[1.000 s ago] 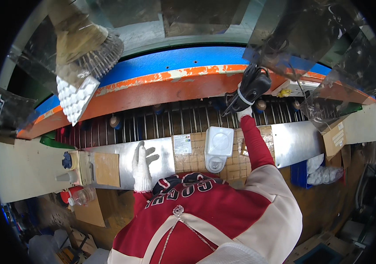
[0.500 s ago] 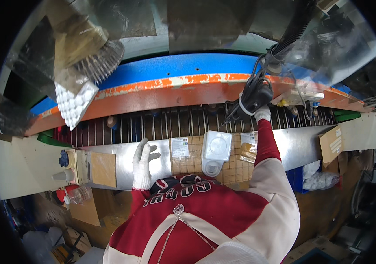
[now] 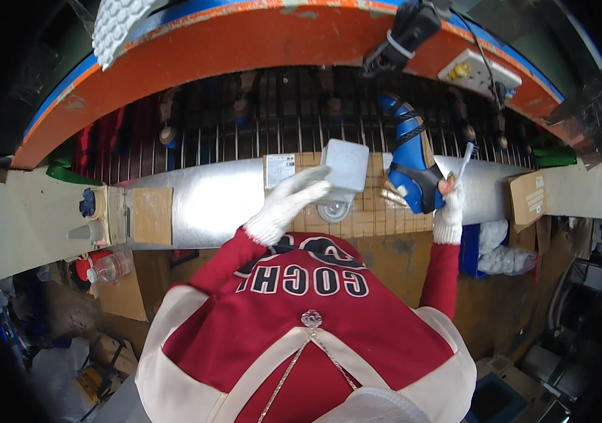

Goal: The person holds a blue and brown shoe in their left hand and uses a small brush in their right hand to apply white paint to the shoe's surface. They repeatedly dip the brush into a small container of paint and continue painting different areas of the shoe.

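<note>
My right hand (image 3: 449,206), in a white glove with a bare fingertip showing, is closed at the near end of a blue shoe last (image 3: 409,155) with black straps across it. A thin white-handled brush (image 3: 465,163) sticks up from the same hand. Stretched out flat, my gloved left hand (image 3: 288,203) has nothing in it. Its fingertips reach the left side of a translucent white plastic box (image 3: 345,166). A small clear round cup (image 3: 334,211) stands at the near side of that box. Both are on a grid-marked cardboard sheet (image 3: 368,211).
Beyond the metal bench (image 3: 209,194) runs a rack of rods (image 3: 280,120) under an orange beam (image 3: 244,60). Bundled black cable (image 3: 403,42) hangs from above. A printed paper (image 3: 280,170) lies beside the box. A cardboard box (image 3: 528,201) stands at right, a plastic bottle (image 3: 112,268) at left.
My right hand has come back from the rod rack and now holds the blue last and brush. My left hand has moved right to the plastic box. The view has tilted nearer my body.
</note>
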The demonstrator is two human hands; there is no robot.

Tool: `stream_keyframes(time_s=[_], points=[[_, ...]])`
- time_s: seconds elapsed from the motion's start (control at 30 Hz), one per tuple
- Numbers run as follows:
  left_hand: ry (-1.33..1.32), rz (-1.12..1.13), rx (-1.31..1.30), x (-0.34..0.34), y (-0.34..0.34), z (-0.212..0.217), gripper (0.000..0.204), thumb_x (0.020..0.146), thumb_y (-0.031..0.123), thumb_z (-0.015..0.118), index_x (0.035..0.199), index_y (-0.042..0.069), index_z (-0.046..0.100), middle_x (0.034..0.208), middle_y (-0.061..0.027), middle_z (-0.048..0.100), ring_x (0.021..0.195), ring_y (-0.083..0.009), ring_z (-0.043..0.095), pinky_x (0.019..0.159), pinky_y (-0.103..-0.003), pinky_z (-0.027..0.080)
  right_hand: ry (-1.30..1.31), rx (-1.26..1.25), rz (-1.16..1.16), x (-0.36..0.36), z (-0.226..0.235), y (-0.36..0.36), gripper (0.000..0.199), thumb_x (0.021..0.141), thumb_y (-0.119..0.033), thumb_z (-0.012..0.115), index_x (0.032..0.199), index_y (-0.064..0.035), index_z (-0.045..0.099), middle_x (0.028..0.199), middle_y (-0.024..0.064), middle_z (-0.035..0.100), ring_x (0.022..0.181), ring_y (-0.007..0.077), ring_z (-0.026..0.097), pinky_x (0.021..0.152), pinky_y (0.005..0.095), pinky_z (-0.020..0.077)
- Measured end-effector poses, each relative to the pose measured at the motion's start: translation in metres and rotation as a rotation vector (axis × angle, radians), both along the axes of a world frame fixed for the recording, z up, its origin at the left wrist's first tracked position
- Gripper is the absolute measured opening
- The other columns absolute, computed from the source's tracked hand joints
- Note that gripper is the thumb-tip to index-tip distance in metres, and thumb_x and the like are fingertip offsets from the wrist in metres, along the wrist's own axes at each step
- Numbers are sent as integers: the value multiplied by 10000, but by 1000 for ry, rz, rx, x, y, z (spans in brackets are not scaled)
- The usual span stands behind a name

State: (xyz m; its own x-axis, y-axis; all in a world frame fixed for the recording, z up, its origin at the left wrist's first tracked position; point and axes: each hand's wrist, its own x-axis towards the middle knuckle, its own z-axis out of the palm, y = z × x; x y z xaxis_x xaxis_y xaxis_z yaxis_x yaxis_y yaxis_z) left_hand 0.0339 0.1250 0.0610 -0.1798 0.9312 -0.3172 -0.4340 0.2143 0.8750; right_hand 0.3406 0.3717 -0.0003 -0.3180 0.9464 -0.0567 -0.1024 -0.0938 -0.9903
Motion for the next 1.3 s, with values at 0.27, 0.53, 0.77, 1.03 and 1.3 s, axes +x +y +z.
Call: stream_keyframes(time_s=[0.27, 0.53, 0.77, 1.03, 1.3], points=[[-614, -229, 84, 48, -21, -7, 705, 852, 70, 772, 1461, 41, 417, 1353, -101, 559, 1159, -190, 568, 937, -332, 505, 100, 77, 157, -28, 53, -140, 675, 860, -661, 651, 1074, -53, 452, 1043, 73, 582, 987, 195, 617, 888, 333, 511], [-430, 465, 246, 46, -96, -36, 789, 816, 104, 734, 1507, 83, 353, 1429, -101, 488, 1313, -241, 470, 1107, -402, 400, -739, 382, 288, 0, -5, -153, 94, 963, -170, 580, 1018, -98, 604, 870, 98, 651, 798, 243, 639, 737, 348, 467], [-320, 705, 800, 1, -149, -34, 651, 961, 461, 567, 1492, 118, 411, 1531, -75, 431, 1417, -287, 380, 1197, -518, 267, -1104, 737, 243, -19, -47, -163, 102, 872, -253, 690, 921, -169, 659, 858, 59, 666, 861, 272, 643, 748, 424, 388], [83, 954, 751, -45, -168, -38, 552, 915, 311, 671, 1366, 25, 530, 1401, -136, 543, 1275, -264, 512, 1137, -417, 360, -1185, 965, 215, -51, -67, -151, 141, 769, -257, 761, 854, -191, 671, 838, 41, 639, 826, 288, 620, 747, 465, 417], [627, 936, 358, 5, -117, 25, 505, 911, 214, 701, 1359, 40, 545, 1352, -137, 577, 1185, -234, 583, 1066, -379, 442, -1094, 688, 277, -44, -60, -154, 112, 849, -274, 664, 881, -169, 686, 811, 80, 675, 767, 318, 620, 779, 449, 432]])
